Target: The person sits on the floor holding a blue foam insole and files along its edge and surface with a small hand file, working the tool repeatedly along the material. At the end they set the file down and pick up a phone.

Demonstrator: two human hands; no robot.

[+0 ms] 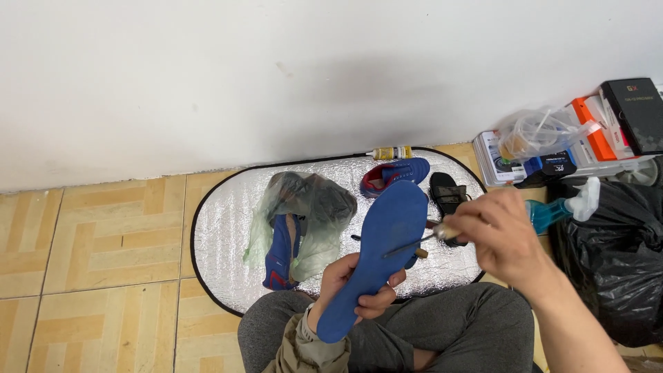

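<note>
My left hand [356, 287] grips a blue shoe insole [378, 249] by its lower end, holding it upright and tilted over my lap. My right hand [498, 231] pinches a thin metal tool [414, 243] by its handle; the tip rests on the insole's middle. Behind the insole a blue and red shoe [394, 174] lies on a silver oval mat [221, 235]. A second blue shoe [281, 252] lies on the mat's left part, half inside a clear plastic bag [304, 207].
A small yellow glue bottle [390, 152] lies at the mat's far edge by the white wall. A black insert [447, 193] sits right of the shoe. Boxes [615, 121], a clear bag [539, 132], a teal spray bottle [563, 207] and a black rubbish bag [615, 262] crowd the right.
</note>
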